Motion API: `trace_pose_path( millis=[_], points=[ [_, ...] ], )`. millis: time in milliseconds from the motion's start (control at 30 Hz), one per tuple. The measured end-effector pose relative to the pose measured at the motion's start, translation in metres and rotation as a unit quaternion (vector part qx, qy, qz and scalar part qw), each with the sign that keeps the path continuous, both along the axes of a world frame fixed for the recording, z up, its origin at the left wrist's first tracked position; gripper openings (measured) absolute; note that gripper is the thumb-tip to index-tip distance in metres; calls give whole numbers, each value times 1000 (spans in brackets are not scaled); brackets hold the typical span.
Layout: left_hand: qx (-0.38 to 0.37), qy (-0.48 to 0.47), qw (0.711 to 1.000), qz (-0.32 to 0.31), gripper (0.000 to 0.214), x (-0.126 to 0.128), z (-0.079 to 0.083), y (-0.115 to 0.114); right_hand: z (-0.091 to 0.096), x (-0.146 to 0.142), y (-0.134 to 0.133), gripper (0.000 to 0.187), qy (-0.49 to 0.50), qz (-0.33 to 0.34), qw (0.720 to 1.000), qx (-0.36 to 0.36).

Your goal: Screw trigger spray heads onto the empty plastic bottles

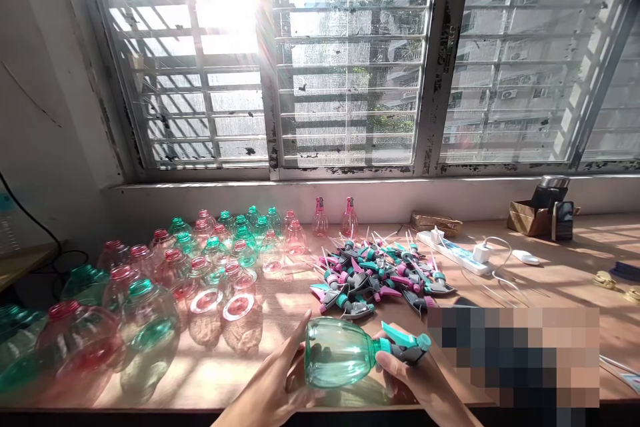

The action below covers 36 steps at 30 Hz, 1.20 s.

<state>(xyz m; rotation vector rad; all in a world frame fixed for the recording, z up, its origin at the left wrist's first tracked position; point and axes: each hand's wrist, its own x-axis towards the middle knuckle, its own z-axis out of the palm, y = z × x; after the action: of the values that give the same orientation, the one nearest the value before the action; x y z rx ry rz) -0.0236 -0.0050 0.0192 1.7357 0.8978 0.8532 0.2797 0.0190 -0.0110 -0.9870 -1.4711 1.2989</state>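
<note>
One translucent green spray bottle (340, 352)

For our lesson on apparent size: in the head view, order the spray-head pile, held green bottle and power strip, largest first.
1. Spray-head pile
2. Green bottle (nearness may exaggerate it)
3. Power strip

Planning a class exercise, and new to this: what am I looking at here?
No machine: one camera on a person's head looks forward and down at their bare left hand and right hand. The hands hold a clear, rounded green bottle on its side: the left at its base, the right at its teal and grey spray head. On the brown table, many clear red and green bottles stand at left; a pile of pink, teal and grey spray heads lies beyond the hands.
</note>
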Motion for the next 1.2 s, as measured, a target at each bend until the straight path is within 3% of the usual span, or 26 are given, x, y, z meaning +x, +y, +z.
trace_pose_path(
  millis=[267, 467, 767, 1000, 1200],
  points=[
    [55, 44, 997, -15, 98, -4, 1, 2, 6, -1, -4, 58, 9, -5, 1000, -6],
    [50, 43, 998, -7, 99, -7, -8, 3, 6, -1, -3, 56, 1, -8, 1000, -11],
    [30, 27, 999, -22, 100, -5, -5, 3, 8, -1, -5, 59, 12, 1, 1000, -5],
    [17, 23, 1000, -6, 104, -10, -15, 5, 5, -2, -4, 59, 17, 0, 1000, -5],
    [9, -23, 1000, -12, 95, -1, -4, 0, 9, -1, -6, 58, 16, 7, 1000, -3]
  ],
)
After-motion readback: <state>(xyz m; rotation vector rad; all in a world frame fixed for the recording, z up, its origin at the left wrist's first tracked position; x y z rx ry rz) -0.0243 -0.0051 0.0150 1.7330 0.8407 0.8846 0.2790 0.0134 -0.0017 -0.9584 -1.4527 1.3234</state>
